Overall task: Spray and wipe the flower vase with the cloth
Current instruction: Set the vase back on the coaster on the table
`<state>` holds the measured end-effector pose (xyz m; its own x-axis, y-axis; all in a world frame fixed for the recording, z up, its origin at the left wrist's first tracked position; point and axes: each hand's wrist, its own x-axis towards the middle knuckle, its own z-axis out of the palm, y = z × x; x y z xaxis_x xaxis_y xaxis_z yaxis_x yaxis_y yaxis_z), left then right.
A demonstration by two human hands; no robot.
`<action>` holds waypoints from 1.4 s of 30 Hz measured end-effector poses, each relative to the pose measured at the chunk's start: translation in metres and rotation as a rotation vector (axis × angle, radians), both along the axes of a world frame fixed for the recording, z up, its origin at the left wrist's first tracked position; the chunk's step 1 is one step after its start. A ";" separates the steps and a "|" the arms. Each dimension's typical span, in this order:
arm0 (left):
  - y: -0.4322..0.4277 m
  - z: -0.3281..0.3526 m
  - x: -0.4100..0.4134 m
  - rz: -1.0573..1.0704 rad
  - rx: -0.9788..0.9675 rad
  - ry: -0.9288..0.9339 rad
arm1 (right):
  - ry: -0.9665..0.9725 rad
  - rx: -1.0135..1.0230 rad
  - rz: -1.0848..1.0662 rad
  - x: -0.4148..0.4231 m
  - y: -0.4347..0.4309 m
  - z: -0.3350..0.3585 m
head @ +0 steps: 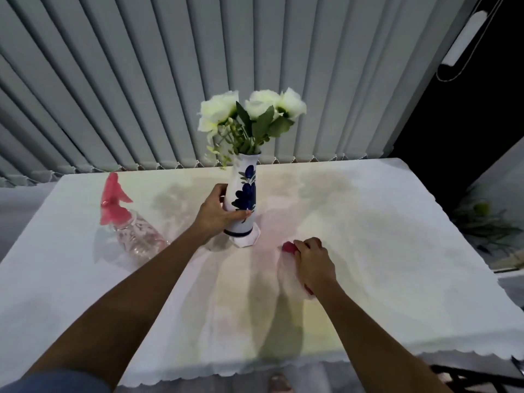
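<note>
A white flower vase [246, 177] with blue flower patterns stands upright near the middle of the table, holding white flowers [249, 112] with green leaves. My left hand [215, 212] is wrapped around the vase's lower body. To the right and nearer to me, my right hand [313, 260] is closed on a cloth [292, 272], white with a red edge, resting on the tablecloth. A clear spray bottle [133, 228] with a pink trigger head stands at the left, apart from both hands.
The table wears a white tablecloth [397, 236] with a scalloped front edge. Grey vertical blinds [170, 80] hang right behind the table. A dark gap and some greenery [482, 219] lie off the right side.
</note>
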<state>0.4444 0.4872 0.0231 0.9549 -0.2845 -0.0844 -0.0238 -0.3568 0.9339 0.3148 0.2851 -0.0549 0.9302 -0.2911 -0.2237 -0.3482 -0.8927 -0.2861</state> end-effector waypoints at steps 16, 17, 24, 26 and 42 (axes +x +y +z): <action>-0.001 -0.056 0.029 -0.150 0.012 0.020 | 0.070 -0.215 0.115 0.009 0.006 -0.022; 0.000 -0.058 0.029 -0.158 0.007 0.025 | 0.073 -0.220 0.117 0.008 0.006 -0.023; 0.002 -0.063 0.032 -0.194 0.011 0.030 | 0.103 -0.250 0.128 0.007 0.006 -0.025; 0.004 -0.061 0.033 -0.201 0.002 0.030 | 0.115 -0.248 0.121 0.007 0.007 -0.024; 0.007 -0.065 0.028 -0.253 0.016 0.024 | 0.111 -0.292 0.147 0.006 0.009 -0.029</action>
